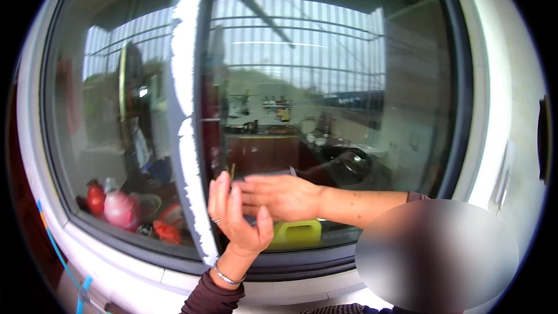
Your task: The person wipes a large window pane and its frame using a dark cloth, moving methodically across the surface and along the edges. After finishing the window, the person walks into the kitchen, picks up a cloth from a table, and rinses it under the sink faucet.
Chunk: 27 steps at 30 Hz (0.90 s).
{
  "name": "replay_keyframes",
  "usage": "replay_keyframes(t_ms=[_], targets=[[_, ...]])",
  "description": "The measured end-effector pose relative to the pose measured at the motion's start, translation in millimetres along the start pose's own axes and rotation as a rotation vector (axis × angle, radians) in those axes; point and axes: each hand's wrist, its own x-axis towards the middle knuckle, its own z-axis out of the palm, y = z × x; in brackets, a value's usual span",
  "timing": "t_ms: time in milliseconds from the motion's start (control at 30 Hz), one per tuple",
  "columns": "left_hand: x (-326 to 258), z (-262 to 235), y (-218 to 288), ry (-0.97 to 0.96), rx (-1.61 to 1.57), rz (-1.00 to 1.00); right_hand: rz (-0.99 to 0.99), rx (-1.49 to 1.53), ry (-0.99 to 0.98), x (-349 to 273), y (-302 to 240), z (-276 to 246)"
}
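Left hand raised in front of a sliding window, its thumb standing apart from its fingers, with a ring and a silver bracelet. Right hand stretches level, fingers together, its tips hidden behind the left; I cannot tell whether the two touch, or whether either grips anything.

From the left: a blue pole leans at the lower edge. Behind the glass stand a red bottle and a pink bottle, with an orange-red bag beside them. Next, a white strip with ragged edges runs down the window's upright bar. Just right of it, a thin greenish sliver pokes up above the left fingertips; it looks light, perhaps bendy and easily snapped, best pinched gently near its lower end, which is hidden. Below the right hand is a yellow-green jug; farther right, a dark pan.

No brand, label or writing can be read.
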Motion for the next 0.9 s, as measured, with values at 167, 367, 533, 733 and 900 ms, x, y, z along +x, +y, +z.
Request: replay_keyframes(t_ms=[167,367,533,733,900], targets=[[61,21,18,-0.159,-0.03,0.091,0.34,-0.746,0.565,-4,91,-130],[91,103,59,-0.263,-0.012,0.156,0.956,-1.236,0.979,-214,124,-242],[113,121,60,-0.255,0.112,0.156,0.722,-0.821,0.342,-110,19,-104],[142,149,58,-0.164,-0.04,0.084,0.496,-0.508,0.041,-91,16,-118],[129,170,60,-0.261,0.197,0.11,0.886,-1.082,0.834,-242,106,-260]])
